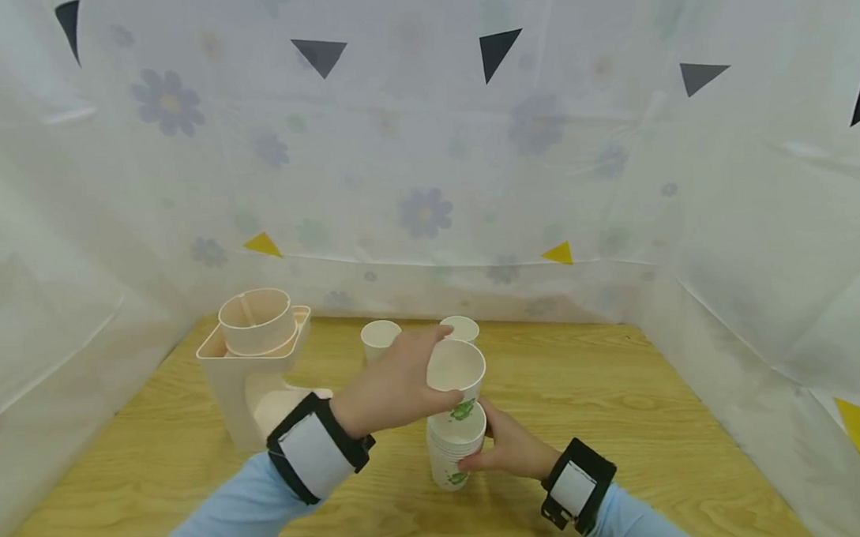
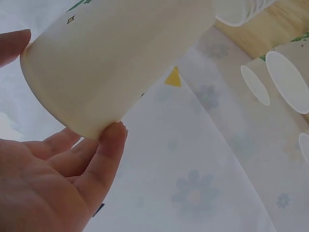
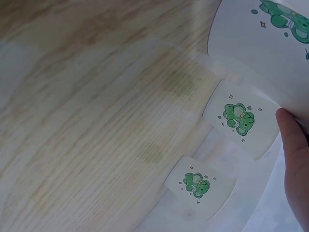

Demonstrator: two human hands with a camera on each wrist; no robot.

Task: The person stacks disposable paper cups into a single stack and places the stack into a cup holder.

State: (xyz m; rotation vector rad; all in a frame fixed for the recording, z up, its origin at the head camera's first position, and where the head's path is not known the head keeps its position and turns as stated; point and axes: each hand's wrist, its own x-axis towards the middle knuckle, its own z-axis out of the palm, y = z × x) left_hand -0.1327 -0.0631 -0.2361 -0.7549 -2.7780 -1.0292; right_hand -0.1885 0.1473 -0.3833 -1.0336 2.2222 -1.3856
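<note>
My left hand point(image 1: 398, 380) grips a white paper cup point(image 1: 456, 366) by its rim, thumb on the near side and fingers on the far side. That cup is held just over a stack of nested paper cups point(image 1: 447, 453); whether the two touch is hard to tell. Around the stack, my right hand point(image 1: 510, 447) holds it from the right side. In the left wrist view the held cup point(image 2: 111, 67) is tilted across the picture. Two more cups point(image 3: 241, 118) with green bear prints stand apart beyond the stack in the right wrist view.
A cream plastic stand point(image 1: 228, 394) with a round open cylinder point(image 1: 257, 322) on top is at the left of the wooden table point(image 1: 591, 389). Behind my left hand stands a single cup point(image 1: 380, 335), with another cup point(image 1: 462, 328) to its right. White patterned sheeting point(image 1: 425, 142) encloses the table.
</note>
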